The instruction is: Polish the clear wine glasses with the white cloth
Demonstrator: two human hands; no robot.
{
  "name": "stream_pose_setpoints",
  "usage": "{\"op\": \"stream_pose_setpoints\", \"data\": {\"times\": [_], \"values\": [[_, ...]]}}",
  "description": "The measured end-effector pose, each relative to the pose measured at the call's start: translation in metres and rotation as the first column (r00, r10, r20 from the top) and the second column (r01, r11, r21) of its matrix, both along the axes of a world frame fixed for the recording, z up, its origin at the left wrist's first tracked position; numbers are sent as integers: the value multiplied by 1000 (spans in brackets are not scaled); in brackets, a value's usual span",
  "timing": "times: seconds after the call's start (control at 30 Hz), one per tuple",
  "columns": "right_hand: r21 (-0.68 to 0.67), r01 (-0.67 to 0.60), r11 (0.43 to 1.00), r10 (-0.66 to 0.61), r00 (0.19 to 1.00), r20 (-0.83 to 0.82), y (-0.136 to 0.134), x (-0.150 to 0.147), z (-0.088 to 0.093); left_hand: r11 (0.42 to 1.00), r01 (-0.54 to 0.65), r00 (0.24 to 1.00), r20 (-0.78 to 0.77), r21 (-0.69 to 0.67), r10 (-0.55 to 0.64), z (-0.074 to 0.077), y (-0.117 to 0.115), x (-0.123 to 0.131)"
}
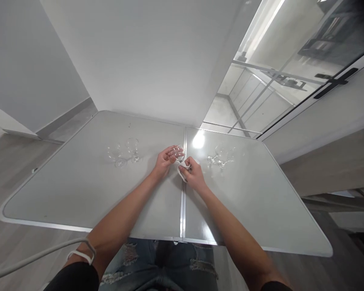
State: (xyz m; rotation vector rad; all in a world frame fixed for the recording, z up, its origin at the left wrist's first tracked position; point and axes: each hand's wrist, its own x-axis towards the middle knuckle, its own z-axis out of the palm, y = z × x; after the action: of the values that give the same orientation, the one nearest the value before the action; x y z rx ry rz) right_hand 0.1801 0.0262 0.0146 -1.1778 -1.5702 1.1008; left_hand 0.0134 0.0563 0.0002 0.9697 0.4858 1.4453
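Observation:
Over the middle seam of the table, my left hand (163, 162) is closed around the bowl of a clear stemmed glass (178, 153). My right hand (195, 175) pinches a white cloth (182, 174) against the stem and foot end of that glass. Part of the stem and foot is hidden by the cloth and fingers. To the left, several clear stemmed glasses (133, 144) rest on the tabletop. More stemmed glasses (221, 150) are on the right half; their transparent outlines overlap, so their exact positions are hard to make out.
The pale folding table (78, 190) has a metal rim and a metal centre seam (182, 210). A white wall panel (145, 60) rises behind it. Glass-paned framing (260, 89) borders the right rear. A white cable (39, 257) passes by my left forearm.

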Motion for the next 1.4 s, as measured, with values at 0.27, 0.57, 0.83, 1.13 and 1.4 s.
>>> {"op": "stream_pose_setpoints", "data": {"times": [0.27, 0.57, 0.83, 1.13, 1.4], "values": [[-116, -88, 989, 67, 983, -173, 2, 8, 6, 1000, 9, 1000, -27, -3, -9, 1, -1, 4], [-311, -377, 873, 169, 829, -533, 7, 5, -2, 999, 44, 999, -3, -21, -44, 2, -3, 3], [-166, -315, 934, 171, 806, -567, -1, 6, 10, 969, 238, 968, -64, -62, -242, 4, -8, 7], [-226, -87, 970, -52, 837, -545, 3, -2, 3, 990, 82, 988, -125, -110, -96, -8, -3, 4], [-268, 98, 958, -269, 626, -732, 8, 2, 1, 975, -219, 975, -47, -31, 218, -4, 3, 2]]}}
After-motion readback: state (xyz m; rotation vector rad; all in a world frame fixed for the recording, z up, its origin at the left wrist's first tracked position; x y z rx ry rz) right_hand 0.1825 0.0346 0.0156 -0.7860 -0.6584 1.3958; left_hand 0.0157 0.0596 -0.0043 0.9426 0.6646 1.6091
